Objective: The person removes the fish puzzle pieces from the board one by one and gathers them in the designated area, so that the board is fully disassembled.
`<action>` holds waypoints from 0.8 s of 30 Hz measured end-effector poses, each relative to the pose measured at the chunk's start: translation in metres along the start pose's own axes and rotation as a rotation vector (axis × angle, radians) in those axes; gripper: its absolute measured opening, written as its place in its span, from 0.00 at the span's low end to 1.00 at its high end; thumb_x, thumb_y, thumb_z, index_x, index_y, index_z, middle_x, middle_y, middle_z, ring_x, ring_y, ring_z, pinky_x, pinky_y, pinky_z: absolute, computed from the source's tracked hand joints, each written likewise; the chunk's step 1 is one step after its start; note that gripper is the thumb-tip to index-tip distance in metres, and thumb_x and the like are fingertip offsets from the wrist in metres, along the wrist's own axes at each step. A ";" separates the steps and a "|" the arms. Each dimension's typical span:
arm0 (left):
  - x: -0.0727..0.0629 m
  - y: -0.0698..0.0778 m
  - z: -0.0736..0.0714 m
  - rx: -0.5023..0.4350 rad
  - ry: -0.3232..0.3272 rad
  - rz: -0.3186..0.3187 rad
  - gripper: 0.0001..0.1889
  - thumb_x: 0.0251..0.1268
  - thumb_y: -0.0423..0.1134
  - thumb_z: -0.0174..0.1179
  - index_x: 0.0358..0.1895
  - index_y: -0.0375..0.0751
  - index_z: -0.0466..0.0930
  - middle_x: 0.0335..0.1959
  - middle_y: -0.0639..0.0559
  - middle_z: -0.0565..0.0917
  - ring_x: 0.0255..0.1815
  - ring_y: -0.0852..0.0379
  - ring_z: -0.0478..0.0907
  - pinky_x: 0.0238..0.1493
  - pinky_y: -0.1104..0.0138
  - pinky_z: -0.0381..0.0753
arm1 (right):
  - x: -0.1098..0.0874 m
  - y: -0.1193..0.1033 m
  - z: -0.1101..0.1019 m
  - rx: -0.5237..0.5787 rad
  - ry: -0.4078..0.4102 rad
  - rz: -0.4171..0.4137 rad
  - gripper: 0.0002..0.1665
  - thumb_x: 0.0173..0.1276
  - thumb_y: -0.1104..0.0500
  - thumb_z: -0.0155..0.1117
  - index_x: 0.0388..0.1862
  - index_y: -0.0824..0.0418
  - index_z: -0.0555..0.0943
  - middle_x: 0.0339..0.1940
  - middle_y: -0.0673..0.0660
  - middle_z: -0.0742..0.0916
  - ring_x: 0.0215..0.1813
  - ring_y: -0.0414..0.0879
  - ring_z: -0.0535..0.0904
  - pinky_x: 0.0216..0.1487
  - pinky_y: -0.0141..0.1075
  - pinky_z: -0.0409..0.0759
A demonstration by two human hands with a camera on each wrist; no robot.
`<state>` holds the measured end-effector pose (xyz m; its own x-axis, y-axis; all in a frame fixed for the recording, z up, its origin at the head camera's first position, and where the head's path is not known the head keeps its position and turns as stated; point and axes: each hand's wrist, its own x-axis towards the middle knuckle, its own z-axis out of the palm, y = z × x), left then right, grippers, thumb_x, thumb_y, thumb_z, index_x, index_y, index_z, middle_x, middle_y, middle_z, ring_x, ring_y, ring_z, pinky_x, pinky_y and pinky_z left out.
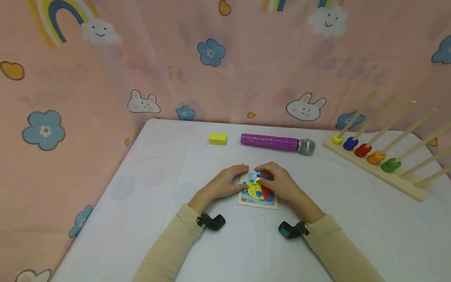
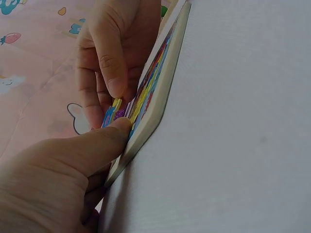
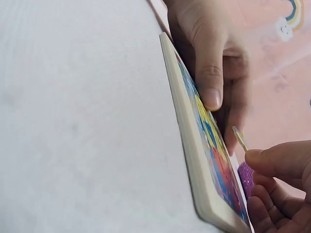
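Observation:
A small wooden jigsaw puzzle board [image 1: 258, 205], with a yellow, red and blue picture, lies flat on the white table. My left hand [image 1: 224, 182] holds the board at its left side, the thumb on its face and the fingers along the edge. Between thumb and fingers, my right hand [image 1: 282, 181] pinches a blue puzzle piece [image 1: 253, 177] above the board's upper part. The right wrist view shows that piece [image 3: 239, 138] tilted edge-on, raised off the board. Fingers hide part of the picture.
Behind the board lie a yellow block [image 1: 218, 139] and a purple glittery microphone [image 1: 269, 142]. At the right stands a wooden peg rack [image 1: 380, 169] with colored beads on several upright rods. A pink patterned cloth [image 1: 229, 82] hangs behind the table.

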<state>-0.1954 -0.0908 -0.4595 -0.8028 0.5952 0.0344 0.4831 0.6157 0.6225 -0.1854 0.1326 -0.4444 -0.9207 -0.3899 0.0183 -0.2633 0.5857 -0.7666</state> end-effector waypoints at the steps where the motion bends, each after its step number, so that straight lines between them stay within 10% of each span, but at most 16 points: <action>1: 0.000 0.000 0.000 0.001 0.000 -0.006 0.31 0.63 0.48 0.62 0.68 0.42 0.67 0.71 0.48 0.66 0.73 0.52 0.60 0.73 0.60 0.60 | -0.001 0.001 -0.002 -0.003 0.003 0.006 0.19 0.65 0.61 0.63 0.55 0.61 0.78 0.52 0.59 0.80 0.52 0.53 0.77 0.57 0.49 0.78; 24: 0.002 0.000 0.002 -0.008 -0.018 -0.038 0.32 0.63 0.49 0.62 0.69 0.44 0.65 0.72 0.51 0.65 0.74 0.55 0.58 0.73 0.62 0.60 | -0.045 0.062 -0.075 -0.092 0.159 0.098 0.21 0.69 0.64 0.57 0.60 0.67 0.73 0.57 0.66 0.75 0.61 0.61 0.72 0.62 0.57 0.71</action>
<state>-0.1958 -0.0884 -0.4607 -0.8143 0.5805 -0.0033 0.4493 0.6339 0.6296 -0.1817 0.2403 -0.4443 -0.9751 -0.2152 0.0534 -0.1889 0.6803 -0.7082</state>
